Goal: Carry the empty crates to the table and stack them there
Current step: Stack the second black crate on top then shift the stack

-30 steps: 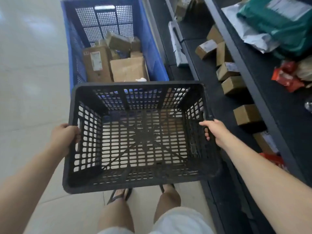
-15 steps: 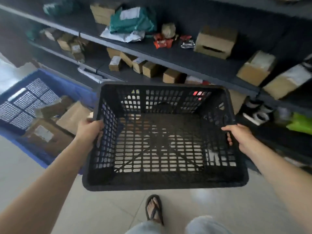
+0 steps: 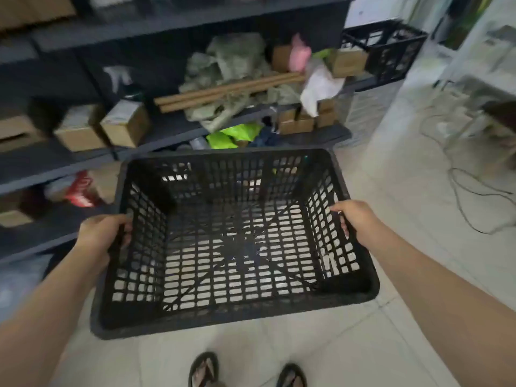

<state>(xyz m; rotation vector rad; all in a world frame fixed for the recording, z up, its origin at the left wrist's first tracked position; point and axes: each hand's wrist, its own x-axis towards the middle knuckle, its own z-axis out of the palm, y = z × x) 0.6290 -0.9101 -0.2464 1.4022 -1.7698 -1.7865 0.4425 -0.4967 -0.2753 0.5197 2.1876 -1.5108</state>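
Note:
An empty black slotted crate [image 3: 231,317] hangs in front of me at waist height, above the tiled floor. My left hand [image 3: 102,236] grips its left rim and my right hand [image 3: 356,216] grips its right rim. Through the crate's open bottom I see the floor. A second black crate [image 3: 388,51] stands at the right end of the shelves, at the back. A table edge [image 3: 499,107] shows at the far right, mostly out of frame.
Dark shelves [image 3: 173,129] run along the left and back, loaded with cardboard boxes [image 3: 125,124], cardboard tubes [image 3: 229,90], crumpled wrapping and bags. Cables [image 3: 469,191] trail over the pale floor at the right. My sandalled feet [image 3: 203,370] stand below the crate.
I have turned to the right with the crate held in both hands. The blue crate of boxes has left the view; the shelf end, the second black crate and the cables have come in.

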